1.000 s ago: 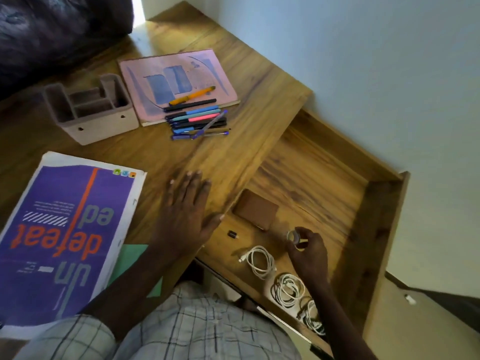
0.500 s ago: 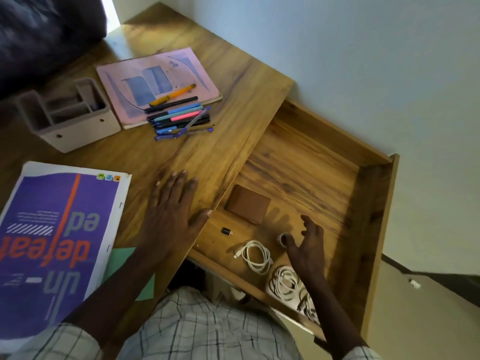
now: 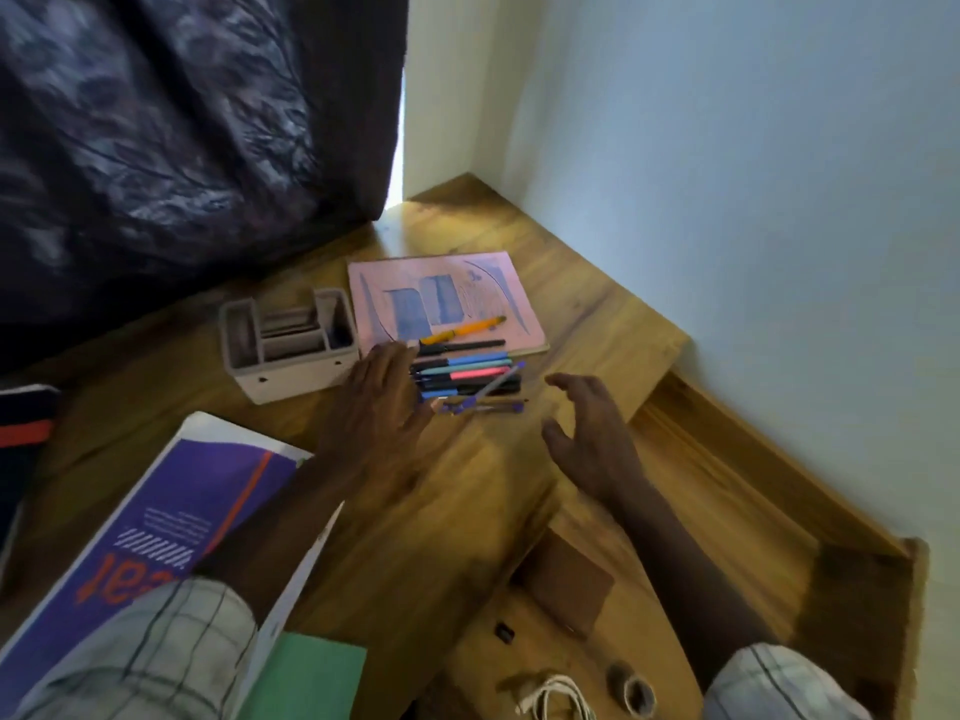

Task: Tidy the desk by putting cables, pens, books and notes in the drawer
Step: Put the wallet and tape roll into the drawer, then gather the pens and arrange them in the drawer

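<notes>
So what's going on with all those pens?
A person is tidying a desk. The left hand lies open at one end of the pens, and the right hand hovers open beside the other end; neither grips them yet. The drawer stands open with a white cable inside.

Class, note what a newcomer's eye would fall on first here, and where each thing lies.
The bright pens stand out first, bundled on the desk against the pink notebook's near edge. The left hand is at their left ends, and the right hand hovers open to their right. A purple book lies lower left.
</notes>
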